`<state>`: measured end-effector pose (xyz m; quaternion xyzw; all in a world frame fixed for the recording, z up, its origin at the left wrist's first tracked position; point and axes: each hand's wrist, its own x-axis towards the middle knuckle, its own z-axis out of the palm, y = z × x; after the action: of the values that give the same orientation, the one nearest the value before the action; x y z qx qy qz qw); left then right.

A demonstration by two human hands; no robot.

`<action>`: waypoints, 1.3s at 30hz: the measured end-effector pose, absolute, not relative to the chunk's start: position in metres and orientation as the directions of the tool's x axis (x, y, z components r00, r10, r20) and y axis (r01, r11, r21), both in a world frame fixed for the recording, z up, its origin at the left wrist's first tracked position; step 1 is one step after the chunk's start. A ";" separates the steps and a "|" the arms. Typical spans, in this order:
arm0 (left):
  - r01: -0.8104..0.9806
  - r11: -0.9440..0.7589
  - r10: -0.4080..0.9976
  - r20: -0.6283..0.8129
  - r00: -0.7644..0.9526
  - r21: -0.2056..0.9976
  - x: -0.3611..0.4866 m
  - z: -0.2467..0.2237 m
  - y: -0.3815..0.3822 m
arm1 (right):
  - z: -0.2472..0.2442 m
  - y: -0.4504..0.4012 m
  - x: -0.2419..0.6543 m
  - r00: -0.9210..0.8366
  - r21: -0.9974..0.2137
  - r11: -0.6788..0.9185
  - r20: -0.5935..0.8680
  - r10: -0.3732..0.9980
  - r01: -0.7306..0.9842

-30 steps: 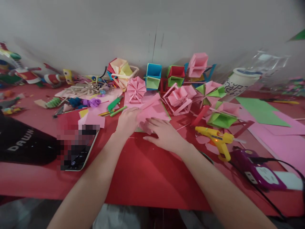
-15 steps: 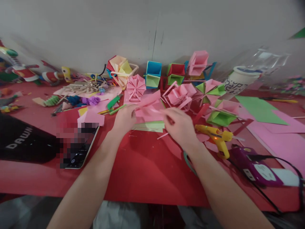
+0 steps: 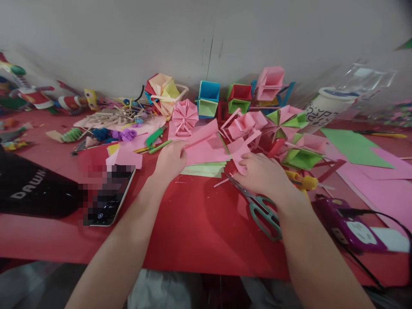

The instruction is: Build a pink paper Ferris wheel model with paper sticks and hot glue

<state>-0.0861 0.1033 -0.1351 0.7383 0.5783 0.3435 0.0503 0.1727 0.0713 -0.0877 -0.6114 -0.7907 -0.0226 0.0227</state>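
Pink paper [image 3: 207,148] lies over pale green strips [image 3: 204,170] at the middle of the red table. My left hand [image 3: 172,158] is closed at the left edge of the pink paper, its fingertips pressed on a raised pink piece. To the right, my right hand [image 3: 262,174] has its fingers closed on a small pink paper piece [image 3: 238,152]. Green-handled scissors [image 3: 257,206] lie just below my right hand, blades pointing up and left.
Folded paper models [image 3: 207,99] line the wall. A phone [image 3: 111,197] and black cup [image 3: 35,186] are at left. A yellow glue gun [image 3: 302,181], purple power strip [image 3: 349,227] and white cup [image 3: 328,107] stand at right.
My right hand has moved right, away from the pink paper, with a small pink piece. The scissors now show more fully, and the glue gun is partly covered by my hand.
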 end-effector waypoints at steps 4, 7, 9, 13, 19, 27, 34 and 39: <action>0.842 -0.319 0.878 0.469 0.091 0.435 -0.083 -0.130 0.098 | -0.085 0.072 0.169 -0.112 -0.063 0.117 0.076 0.991 0.991; 0.857 -0.342 0.852 0.512 0.110 0.386 -0.081 -0.124 0.092 | -0.087 0.074 0.162 -0.104 -0.257 0.188 0.306 0.946 0.948; 0.866 -0.373 0.815 0.564 0.135 0.332 -0.080 -0.120 0.088 | -0.090 0.076 0.158 -0.096 -0.389 0.291 0.448 0.889 0.874; 0.841 -0.478 0.761 0.598 0.253 0.253 -0.077 -0.115 0.082 | -0.096 0.079 0.152 -0.207 -0.461 0.480 0.524 0.826 0.747; 0.733 -0.518 0.849 0.370 0.377 0.440 -0.076 -0.108 0.075 | -0.105 0.088 0.143 -0.432 -0.382 0.666 0.538 0.724 0.641; 0.379 -0.274 0.939 0.160 0.305 0.884 -0.084 -0.105 0.091 | -0.102 0.080 0.143 -0.513 -0.406 0.751 0.555 0.655 0.520; 0.087 -0.030 0.973 0.009 0.231 0.996 -0.094 -0.131 0.126 | -0.083 0.069 0.152 -0.417 -0.338 0.848 0.757 0.503 0.408; 0.079 -0.068 0.987 0.056 0.149 0.995 -0.095 -0.151 0.140 | -0.074 0.066 0.156 -0.084 -0.206 0.869 0.959 0.271 0.450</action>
<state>-0.0945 0.1395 -0.1512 0.5713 0.4666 0.4558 0.4981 0.1562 0.0659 -0.0742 -0.2461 -0.7328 -0.0710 0.6304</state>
